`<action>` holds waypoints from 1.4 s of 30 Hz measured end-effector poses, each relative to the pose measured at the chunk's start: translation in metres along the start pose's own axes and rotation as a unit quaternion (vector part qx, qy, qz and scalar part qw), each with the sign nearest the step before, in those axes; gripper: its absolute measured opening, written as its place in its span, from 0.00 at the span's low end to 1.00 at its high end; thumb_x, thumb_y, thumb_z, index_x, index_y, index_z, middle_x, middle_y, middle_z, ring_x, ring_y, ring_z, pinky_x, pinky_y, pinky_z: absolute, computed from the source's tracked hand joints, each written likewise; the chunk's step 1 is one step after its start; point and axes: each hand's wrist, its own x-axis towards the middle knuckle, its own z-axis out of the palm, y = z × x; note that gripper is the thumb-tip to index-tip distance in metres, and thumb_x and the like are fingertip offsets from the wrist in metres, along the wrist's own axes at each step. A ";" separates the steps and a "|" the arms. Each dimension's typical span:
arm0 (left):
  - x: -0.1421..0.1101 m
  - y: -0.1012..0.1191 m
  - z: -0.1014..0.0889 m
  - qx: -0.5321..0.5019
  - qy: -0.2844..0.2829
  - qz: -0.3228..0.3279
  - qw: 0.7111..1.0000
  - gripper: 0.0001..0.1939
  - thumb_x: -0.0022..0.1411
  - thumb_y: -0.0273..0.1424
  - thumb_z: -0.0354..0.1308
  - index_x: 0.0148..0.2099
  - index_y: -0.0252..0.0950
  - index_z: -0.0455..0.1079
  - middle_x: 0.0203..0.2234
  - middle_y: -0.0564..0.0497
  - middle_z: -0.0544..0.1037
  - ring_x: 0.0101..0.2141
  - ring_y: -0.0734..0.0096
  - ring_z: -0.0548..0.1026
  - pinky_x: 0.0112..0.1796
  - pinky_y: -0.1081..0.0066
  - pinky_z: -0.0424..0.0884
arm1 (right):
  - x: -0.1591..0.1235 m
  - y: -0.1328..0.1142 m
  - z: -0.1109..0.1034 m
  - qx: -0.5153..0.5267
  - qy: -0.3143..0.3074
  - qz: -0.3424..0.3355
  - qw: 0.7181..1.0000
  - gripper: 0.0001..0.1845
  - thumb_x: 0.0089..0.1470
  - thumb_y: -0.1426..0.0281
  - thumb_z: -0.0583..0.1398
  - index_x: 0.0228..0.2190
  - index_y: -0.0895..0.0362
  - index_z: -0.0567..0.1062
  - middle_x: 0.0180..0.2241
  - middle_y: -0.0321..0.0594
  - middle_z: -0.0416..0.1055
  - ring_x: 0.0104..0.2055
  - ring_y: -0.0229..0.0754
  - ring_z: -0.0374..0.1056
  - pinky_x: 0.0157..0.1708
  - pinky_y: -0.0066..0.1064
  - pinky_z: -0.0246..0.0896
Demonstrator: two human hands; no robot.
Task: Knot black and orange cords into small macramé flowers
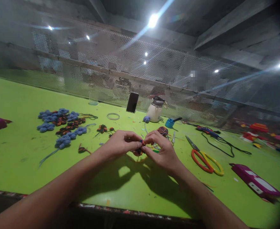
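On the green table point(178, 194), a multicolored yarn ball point(162, 131) sits just beyond the right hand point(162, 152), with a white jug point(154, 109) and an upright phone point(132, 102) farther back. Blue and dark crocheted flowers point(63, 141) lie to the left; scissors point(203, 159) with orange and yellow handles and a purple box point(256, 183) lie to the right.

The small dark multicolored yarn piece point(138, 152) is between the hands, low over the table's middle. Fingers cover much of it, so its direction and long axis cannot be told. The left hand point(121, 143) pinches it between thumb and fingers; the right hand's thumb and bent fingers close on its other side, fingertips nearly meeting.

Both forearms cross the table's near edge. The scissors lie apart from the right forearm, their blades angled away toward the yarn ball's side.
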 end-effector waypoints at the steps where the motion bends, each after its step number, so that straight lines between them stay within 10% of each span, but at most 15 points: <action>1: 0.000 -0.001 0.000 0.004 0.000 -0.006 1.000 0.12 0.48 0.32 0.63 0.34 0.28 0.73 0.25 0.45 0.78 0.26 0.69 0.74 0.32 0.67 0.69 | 0.000 0.000 0.001 0.000 -0.001 0.002 1.000 0.03 0.49 0.75 0.60 0.27 0.56 0.69 0.29 0.39 0.66 0.33 0.41 0.61 0.33 0.34 0.58; 13: 0.001 -0.003 -0.011 -0.023 -0.013 0.015 1.000 0.12 0.50 0.33 0.63 0.35 0.30 0.72 0.28 0.45 0.78 0.28 0.70 0.73 0.31 0.69 0.68 | 0.004 0.007 -0.018 0.165 0.021 0.204 0.965 0.12 0.51 0.64 0.60 0.37 0.58 0.73 0.34 0.43 0.72 0.36 0.41 0.67 0.36 0.34 0.63; 18: -0.004 0.002 -0.013 -0.041 -0.034 0.033 0.998 0.09 0.50 0.30 0.63 0.35 0.32 0.71 0.28 0.48 0.76 0.29 0.71 0.72 0.32 0.71 0.66 | 0.004 0.006 -0.017 0.273 -0.070 0.228 0.932 0.14 0.53 0.65 0.58 0.41 0.56 0.73 0.42 0.44 0.72 0.44 0.40 0.67 0.45 0.36 0.61; 24: -0.005 0.006 -0.014 -0.070 -0.044 0.043 0.996 0.10 0.49 0.26 0.63 0.36 0.34 0.70 0.29 0.51 0.75 0.31 0.71 0.73 0.35 0.70 0.67 | 0.002 -0.003 -0.021 0.342 -0.082 0.237 0.906 0.06 0.47 0.68 0.62 0.28 0.58 0.76 0.23 0.36 0.70 0.25 0.33 0.63 0.28 0.29 0.61; 36: -0.008 0.006 -0.005 0.069 -0.040 0.207 0.975 0.11 0.55 0.25 0.59 0.43 0.34 0.68 0.38 0.46 0.71 0.40 0.67 0.71 0.44 0.66 0.67 | -0.001 -0.026 -0.039 0.111 0.008 0.000 0.994 0.03 0.50 0.74 0.59 0.26 0.58 0.73 0.23 0.36 0.67 0.24 0.34 0.62 0.26 0.28 0.59; 42: -0.015 0.006 -0.001 0.152 -0.010 0.345 0.926 0.10 0.55 0.19 0.56 0.39 0.36 0.67 0.39 0.45 0.69 0.45 0.61 0.69 0.46 0.60 0.68 | -0.002 -0.033 -0.058 0.078 -0.130 -0.055 0.987 0.07 0.50 0.73 0.58 0.22 0.56 0.71 0.22 0.36 0.65 0.26 0.36 0.62 0.29 0.30 0.58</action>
